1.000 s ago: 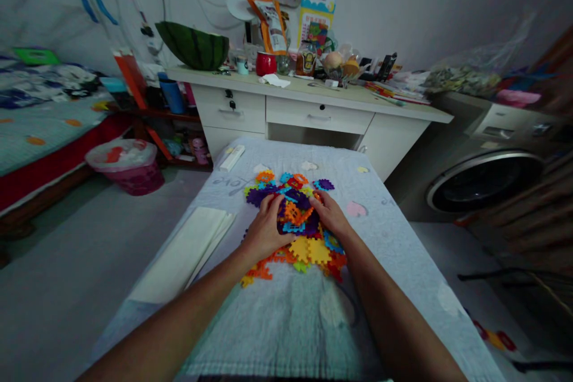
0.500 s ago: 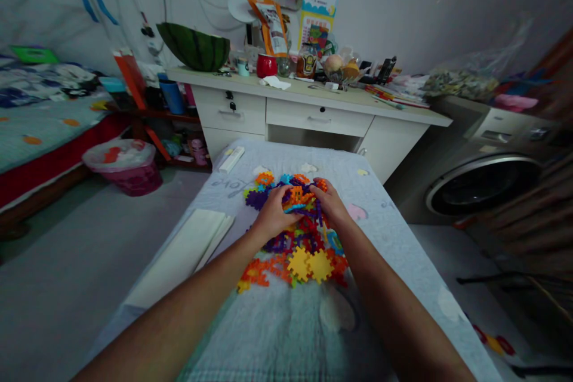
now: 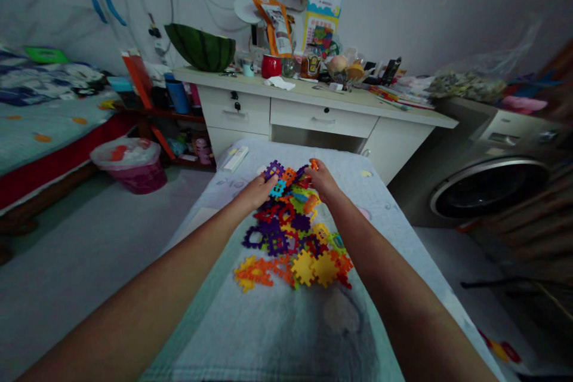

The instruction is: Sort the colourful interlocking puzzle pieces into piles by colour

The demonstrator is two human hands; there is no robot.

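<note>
My left hand [image 3: 260, 191] is closed at the left edge of a cluster of notched plastic building pieces, with a purple piece [image 3: 273, 171] and a light-blue piece [image 3: 278, 188] by its fingers. My right hand [image 3: 323, 180] pinches the right side, at a dark purple piece [image 3: 301, 174]; a small orange piece [image 3: 314, 163] shows at its fingertips. An orange piece [image 3: 289, 176] lies between both hands. Whether these are all joined I cannot tell. Below, a pile of loose pieces covers the cloth, including dark purple frames [image 3: 277, 242], yellow gear-edged pieces [image 3: 324, 268] and orange ones [image 3: 257, 271].
A pale patterned cloth [image 3: 215, 322] covers the table. A white box-like item [image 3: 236, 159] lies at its far left corner. Beyond stands a white desk [image 3: 242, 110] with a watermelon half [image 3: 201, 51] and clutter. A washing machine [image 3: 487, 161] is right, a pink bin [image 3: 134, 173] left.
Both hands have moved slightly away from me and farther apart, carrying pieces off the pile's middle. Purple and light-blue pieces now show by the left hand. The view has shifted slightly.
</note>
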